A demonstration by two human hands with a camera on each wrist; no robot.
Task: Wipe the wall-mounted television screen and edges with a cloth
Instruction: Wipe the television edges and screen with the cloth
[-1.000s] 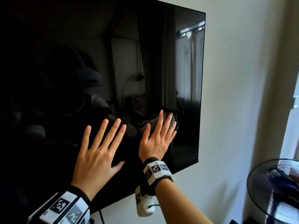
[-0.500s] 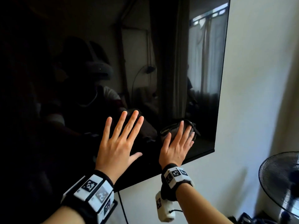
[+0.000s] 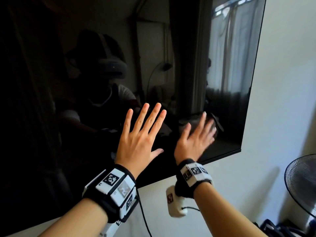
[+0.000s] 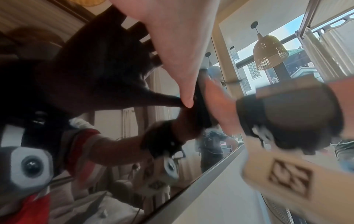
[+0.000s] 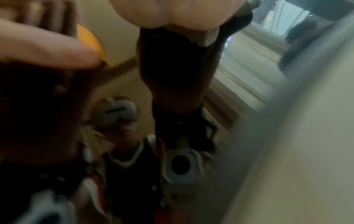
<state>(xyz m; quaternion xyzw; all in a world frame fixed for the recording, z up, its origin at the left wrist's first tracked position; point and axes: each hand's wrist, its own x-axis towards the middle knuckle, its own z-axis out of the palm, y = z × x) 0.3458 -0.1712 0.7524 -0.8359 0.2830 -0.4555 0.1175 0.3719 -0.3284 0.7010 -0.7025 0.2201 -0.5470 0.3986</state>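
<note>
The black television screen (image 3: 188, 65) hangs on a white wall and mirrors the room. My left hand (image 3: 142, 134) lies flat on the glass with its fingers spread and holds nothing. To its right, my right hand (image 3: 196, 137) presses a dark grey cloth (image 3: 212, 124) against the screen near the lower right corner. Its fingers are straight and blurred by motion. In the right wrist view a grey edge of the cloth (image 5: 205, 37) shows under my palm (image 5: 172, 12). The left wrist view shows my thumb (image 4: 180, 60) on the glass above the television's bottom edge (image 4: 201, 180).
A standing fan (image 3: 301, 182) is at the lower right, close to the wall (image 3: 282, 82). A black cable (image 3: 145, 219) hangs below the television. Dark items lie on the floor at the bottom right.
My right hand slid the cloth down toward the bottom edge, then a little back up, and is now blurred. My left hand stays flat on the glass. My head has turned left.
</note>
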